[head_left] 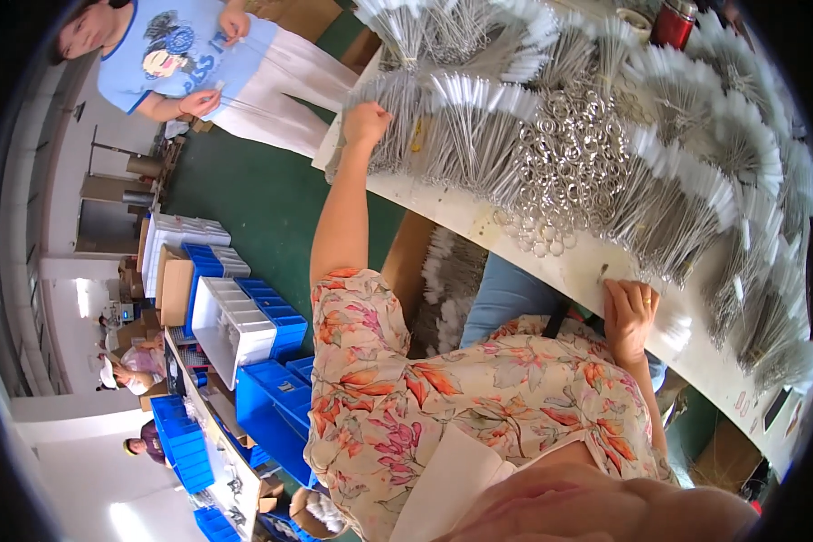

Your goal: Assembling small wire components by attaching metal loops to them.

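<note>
My left hand [366, 126] is closed, fingers curled in, at the table's left end beside a bundle of thin wire-handled brushes [397, 108]. What it grips, if anything, is hidden. My right hand [630, 318] rests at the near table edge with fingers bent and pressed together, a ring on one finger. A blurred white bristle tip [674, 331] shows beside it; I cannot tell whether it is held. Between my hands lies a heap of shiny metal rings [574, 154]. More bundles of white-tipped brushes [673, 190] lie to its right, handles toward me.
The white table [465, 215] carries several more brush bundles and a red metal flask [674, 23] at the back. Another person [217, 68] stands beyond the left end, holding thin pieces. Blue bins [275, 406] and white crates [230, 325] stand on the left.
</note>
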Motion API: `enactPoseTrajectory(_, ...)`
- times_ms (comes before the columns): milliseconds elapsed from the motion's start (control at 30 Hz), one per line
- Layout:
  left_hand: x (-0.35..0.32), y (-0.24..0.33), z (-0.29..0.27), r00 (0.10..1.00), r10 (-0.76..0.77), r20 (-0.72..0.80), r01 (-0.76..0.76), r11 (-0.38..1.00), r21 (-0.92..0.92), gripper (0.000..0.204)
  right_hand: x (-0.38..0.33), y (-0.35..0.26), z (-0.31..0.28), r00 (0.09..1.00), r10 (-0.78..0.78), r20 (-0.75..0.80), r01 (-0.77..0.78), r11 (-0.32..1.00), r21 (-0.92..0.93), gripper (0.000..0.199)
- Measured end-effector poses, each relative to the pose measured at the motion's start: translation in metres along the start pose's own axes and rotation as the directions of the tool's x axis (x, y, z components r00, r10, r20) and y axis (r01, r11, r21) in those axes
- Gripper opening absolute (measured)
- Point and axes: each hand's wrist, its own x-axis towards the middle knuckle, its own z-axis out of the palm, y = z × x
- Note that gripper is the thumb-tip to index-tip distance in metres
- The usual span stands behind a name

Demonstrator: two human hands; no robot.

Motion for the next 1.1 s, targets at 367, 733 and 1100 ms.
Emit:
enactPoseTrajectory(367,0.001,0.017,-0.020,0.994,-0.106,0.032,0.106,0.994,0.001,0.021,0.120,0.055,-0.003,0.978,0.203,0.047,-0.208,0.968,0.138,0.019)
enactPoseTrajectory(733,0.001,-0.015,-0.007,0.991,-0.134,-0.023,0.125,0.962,-0.242,0.029,0.144,0.077,0.019,0.816,0.518,0.256,-0.509,0.855,-0.106,0.028)
enactPoseTrajectory(1100,0.001,0.017,-0.004,0.966,-0.012,-0.259,-0.149,0.792,-0.593,0.020,0.146,0.108,0.030,0.761,0.562,0.324,-0.595,0.803,0.003,0.026)
